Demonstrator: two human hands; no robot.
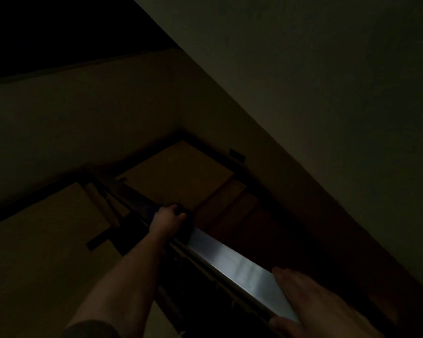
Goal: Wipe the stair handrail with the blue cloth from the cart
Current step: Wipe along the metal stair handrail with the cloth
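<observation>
The view is very dark. A flat, shiny handrail point(232, 259) runs from the lower right up toward the middle, catching a pale reflection. My left hand point(167, 218) is stretched out along it and closed on a dark bluish cloth point(182, 213) that is pressed against the rail; only a small part of the cloth shows around the fingers. My right hand point(300, 296) grips the rail near the bottom edge, fingers over the top and thumb underneath.
Stairs point(232, 206) go down to the right of the rail, along a wall point(327, 93). A landing floor point(181, 172) lies beyond. Dark balusters point(195, 276) hang below the rail, and a lower floor point(42, 252) shows at the left.
</observation>
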